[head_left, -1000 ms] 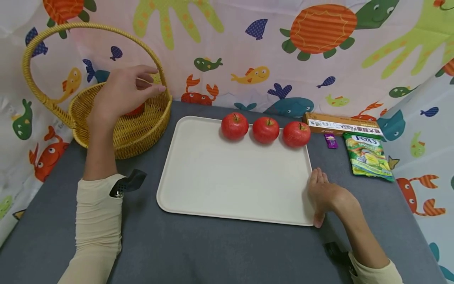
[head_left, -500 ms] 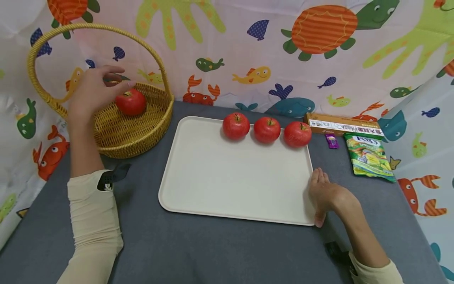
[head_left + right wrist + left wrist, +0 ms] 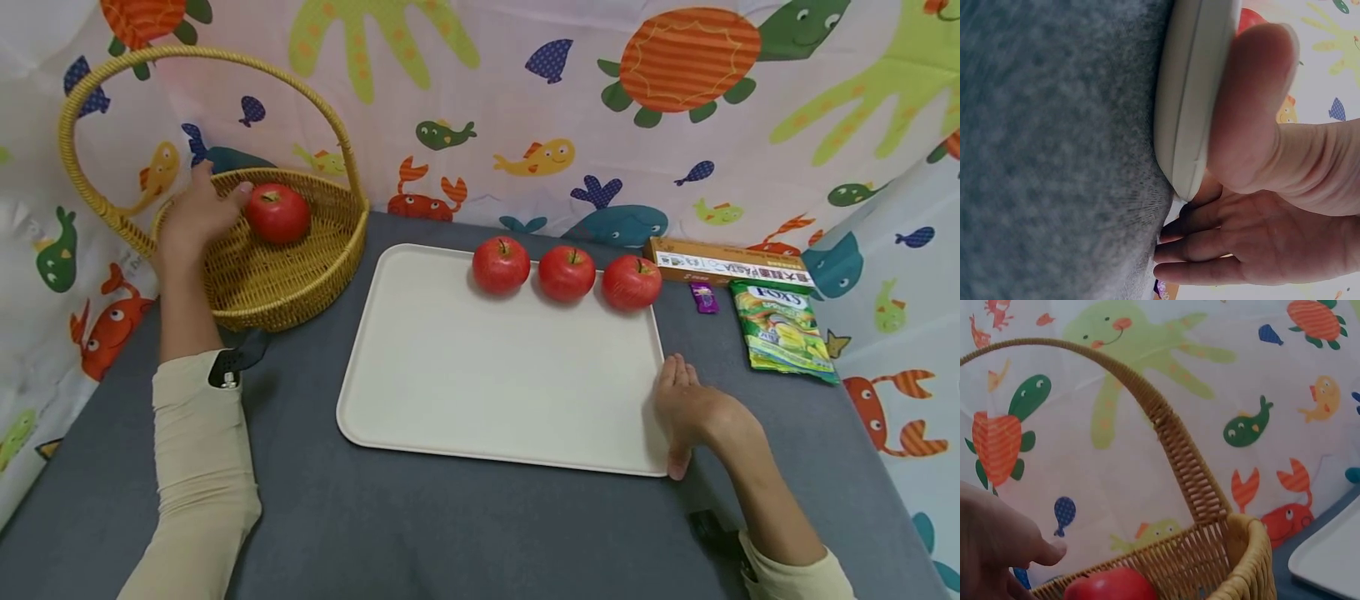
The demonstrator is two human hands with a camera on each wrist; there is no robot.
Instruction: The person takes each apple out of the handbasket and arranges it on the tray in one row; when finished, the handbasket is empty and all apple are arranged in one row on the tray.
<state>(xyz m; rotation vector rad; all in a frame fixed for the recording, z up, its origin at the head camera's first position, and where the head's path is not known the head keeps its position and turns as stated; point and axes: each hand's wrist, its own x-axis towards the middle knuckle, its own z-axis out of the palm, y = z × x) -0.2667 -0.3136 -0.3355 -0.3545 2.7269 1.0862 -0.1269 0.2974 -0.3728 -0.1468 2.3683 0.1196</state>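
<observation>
My left hand (image 3: 197,218) reaches into the left side of the wicker basket (image 3: 330,267). Its thumb points toward a red apple (image 3: 277,214) lying in the basket; in the left wrist view the thumb is apart from that apple (image 3: 1112,586). Most of the left fingers are hidden, and nothing shows in their grip. On the right, my right hand (image 3: 693,410) rests against the right edge of the white tray (image 3: 495,383). The right wrist view shows straight fingers (image 3: 1210,244) reaching down to the cloth, with the thumb along the tray's rim (image 3: 1188,125).
Three red apples (image 3: 566,273) stand in a row along the tray's far edge. Beyond its right corner lie a long pasta box (image 3: 727,262), a small purple packet (image 3: 703,297) and a green bag (image 3: 783,327). The basket's tall handle (image 3: 206,52) arches overhead.
The left hand has moved left from above the apple in the basket, uncovering it, then lowered into the basket's left side. The right hand has stayed at the tray.
</observation>
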